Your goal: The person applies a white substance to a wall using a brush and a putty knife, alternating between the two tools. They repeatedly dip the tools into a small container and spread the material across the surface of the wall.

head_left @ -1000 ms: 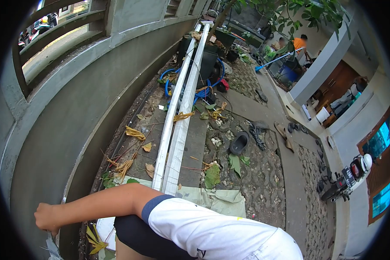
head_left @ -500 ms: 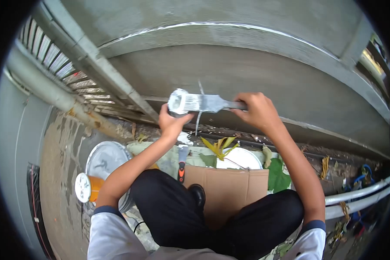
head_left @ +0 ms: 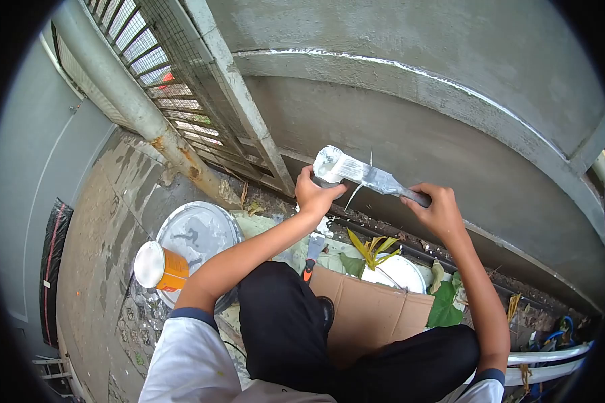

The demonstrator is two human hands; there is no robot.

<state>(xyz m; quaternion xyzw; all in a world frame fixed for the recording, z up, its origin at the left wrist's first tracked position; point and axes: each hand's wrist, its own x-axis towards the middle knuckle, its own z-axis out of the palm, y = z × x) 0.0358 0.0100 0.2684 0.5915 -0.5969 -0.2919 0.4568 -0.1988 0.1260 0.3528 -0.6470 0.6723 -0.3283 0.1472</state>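
Observation:
My left hand is wrapped round a small paint cup, its rim crusted with white. In my right hand is the dark handle of a flat paintbrush. White paint coats the bristles, which lie across the cup's rim. Both hands are held out in front of the grey wall, above my knees. Below the left forearm a putty knife with an orange and black handle lies on the ground.
A cardboard sheet lies between my legs. At left stand a large paint bucket with a grey-smeared lid and an orange tub. Near the wall are a white lid and leaves. A rusty pipe and gate rise at left.
The view has turned toward the left, so the scene sits further right. The brush now slants down toward its handle; both hands keep their holds.

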